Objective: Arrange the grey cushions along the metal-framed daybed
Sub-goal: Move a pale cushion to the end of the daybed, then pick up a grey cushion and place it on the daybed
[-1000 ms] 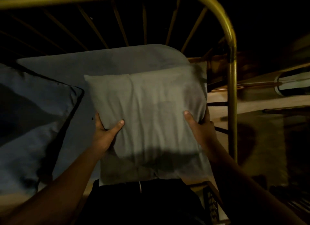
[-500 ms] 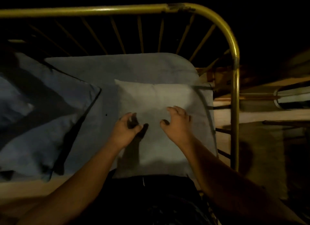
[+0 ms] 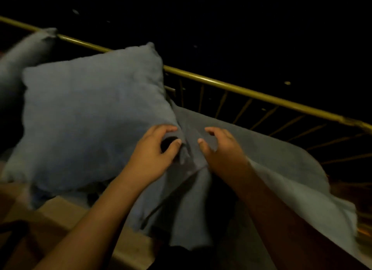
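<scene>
Daybed, brass rail [image 3: 237, 88] running far left to right, grey cover [image 3: 281, 153] on right, large cushion [image 3: 90, 117] propped at left against rail, second cushion [image 3: 22, 54] far left, left hand [image 3: 155, 151] and right hand [image 3: 219, 147] curled, loosely open, fingertips at cushion's right edge and cover, grasp uncertain.

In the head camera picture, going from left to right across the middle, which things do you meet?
Cushion at the left edge → large grey cushion → left hand → right hand → grey cover on the daybed → brass-coloured rail.
</scene>
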`<state>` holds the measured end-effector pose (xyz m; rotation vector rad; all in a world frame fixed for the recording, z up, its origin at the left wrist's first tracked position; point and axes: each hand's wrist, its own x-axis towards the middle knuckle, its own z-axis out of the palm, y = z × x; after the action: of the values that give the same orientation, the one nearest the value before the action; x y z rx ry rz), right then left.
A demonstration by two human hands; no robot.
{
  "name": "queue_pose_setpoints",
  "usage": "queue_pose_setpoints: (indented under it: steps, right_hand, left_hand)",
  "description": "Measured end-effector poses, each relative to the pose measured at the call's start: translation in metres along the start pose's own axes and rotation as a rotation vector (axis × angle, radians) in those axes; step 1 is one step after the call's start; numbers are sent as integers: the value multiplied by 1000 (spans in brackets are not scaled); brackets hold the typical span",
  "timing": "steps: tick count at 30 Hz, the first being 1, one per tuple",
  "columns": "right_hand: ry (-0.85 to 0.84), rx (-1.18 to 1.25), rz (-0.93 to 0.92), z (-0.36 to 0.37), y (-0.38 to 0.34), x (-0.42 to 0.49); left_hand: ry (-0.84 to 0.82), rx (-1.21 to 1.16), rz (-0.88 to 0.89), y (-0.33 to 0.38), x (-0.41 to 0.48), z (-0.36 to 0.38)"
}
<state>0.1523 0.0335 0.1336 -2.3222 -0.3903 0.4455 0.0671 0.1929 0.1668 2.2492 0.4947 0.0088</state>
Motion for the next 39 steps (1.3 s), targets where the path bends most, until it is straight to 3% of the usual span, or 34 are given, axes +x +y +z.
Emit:
queue_pose_setpoints:
  steps: [4, 10, 13, 16, 21, 25, 34, 39]
  right_hand:
    - [-144, 14, -70, 46, -70, 42]
    - [-200, 14, -108, 122, -132, 109]
    - [-144, -10, -83, 121, -132, 141]
    - [-136, 49, 45, 137, -135, 168]
    - [-184, 201, 146, 143, -131, 184]
    - [-227, 359, 219, 140, -127, 174]
    - [-100, 558, -7, 67, -120, 117]
    - [66, 571, 6, -16, -82, 74]
  left_hand:
    - [138, 42, -56, -58, 25, -73]
    - [367, 96, -409, -186, 42, -162]
    - [385, 107, -455, -209, 51, -173]
    - [419, -12, -558, -231, 57, -183]
    - [518, -512, -726, -253, 59, -194]
    - [534, -640, -753, -245, 54, -191]
    - [721, -584, -492, -157, 12, -183]
    - [578, -544, -367, -92, 4, -155]
